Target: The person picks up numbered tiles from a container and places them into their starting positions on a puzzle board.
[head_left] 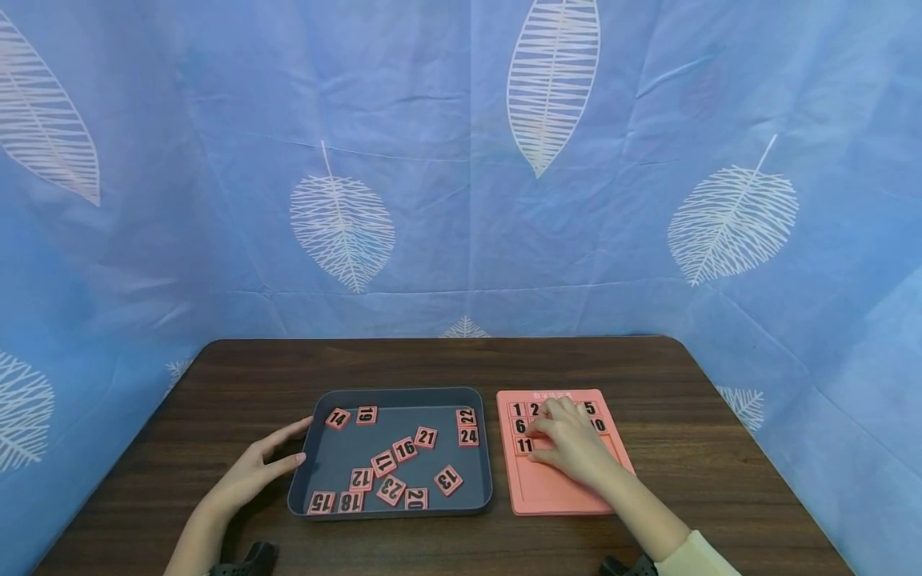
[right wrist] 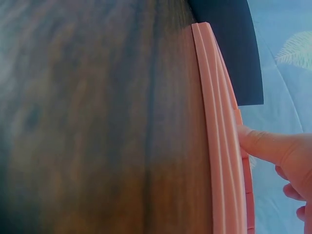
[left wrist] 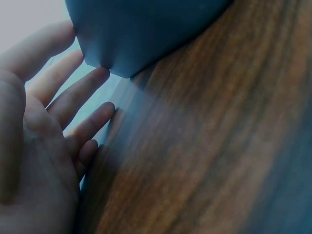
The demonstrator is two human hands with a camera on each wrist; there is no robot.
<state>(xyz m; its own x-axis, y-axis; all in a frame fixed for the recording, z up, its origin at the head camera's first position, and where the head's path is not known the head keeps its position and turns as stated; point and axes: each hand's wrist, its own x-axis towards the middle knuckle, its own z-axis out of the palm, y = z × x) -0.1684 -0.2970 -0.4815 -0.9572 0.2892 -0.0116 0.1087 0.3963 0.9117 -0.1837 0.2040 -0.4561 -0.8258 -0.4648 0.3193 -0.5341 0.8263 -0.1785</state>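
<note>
A dark grey tray (head_left: 392, 398) holds loose pink number tiles, among them 21 (head_left: 426, 437), 13 (head_left: 448, 480) and 12 (head_left: 362, 479). My left hand (head_left: 248, 478) is at its left side, fingers extended, fingertips right at the tray wall (left wrist: 146, 29). To the right lies a pink number board (head_left: 558, 492) with tiles in its upper rows; 11 (head_left: 524, 446) sits at the left of the third row. My right hand (head_left: 576, 448) is over the board, thumb and fingertips beside that tile and hiding several others. No tile shows between its fingers. In the right wrist view the thumb (right wrist: 263, 145) meets the board's top.
Both tray and board lie on a dark wood-grain table (head_left: 432, 364). Behind it hangs a blue cloth (head_left: 432, 240) with white leaf prints. A black wrist strap (head_left: 248, 560) shows at the left wrist, and a light sleeve (head_left: 695, 556) covers the right forearm.
</note>
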